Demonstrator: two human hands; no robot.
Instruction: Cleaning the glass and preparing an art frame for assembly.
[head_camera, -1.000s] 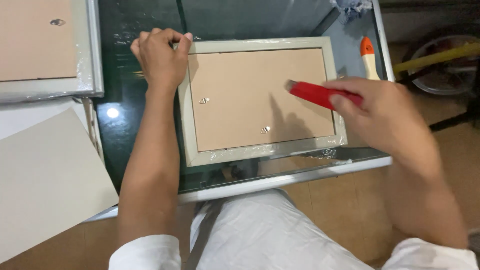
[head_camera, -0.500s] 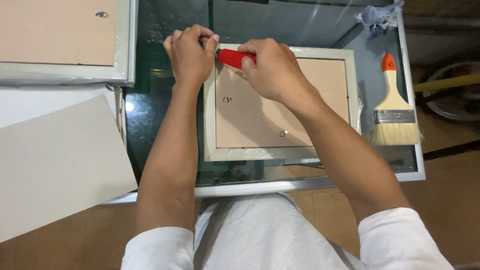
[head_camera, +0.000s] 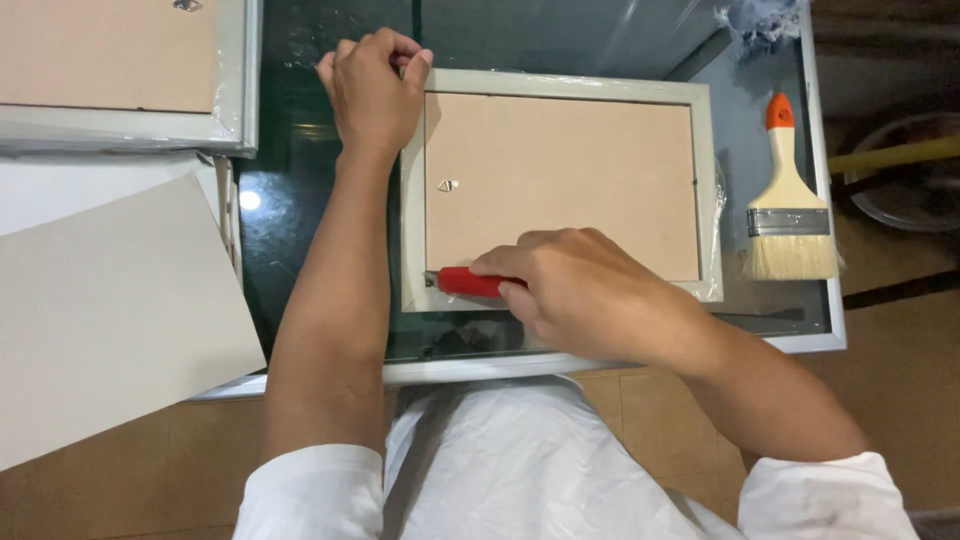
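Gripping the red cutter (head_camera: 470, 282) in our right hand (head_camera: 580, 285), blade at the picture frame (head_camera: 560, 88)'s near-left corner, long axis along the near edge; left hand (head_camera: 372, 85) pinches the frame's far-left corner.

Right hand (head_camera: 585, 290) presses red cutter (head_camera: 470, 282) at frame (head_camera: 560, 88) corner — left hand (head_camera: 372, 85) steadies it.

Looks like a small framing workshop: face-down picture frames (head_camera: 560, 90) on a glass surface (head_camera: 300, 230), a paintbrush (head_camera: 790, 215), loose boards (head_camera: 100, 310), tiled floor (head_camera: 650, 420) below.
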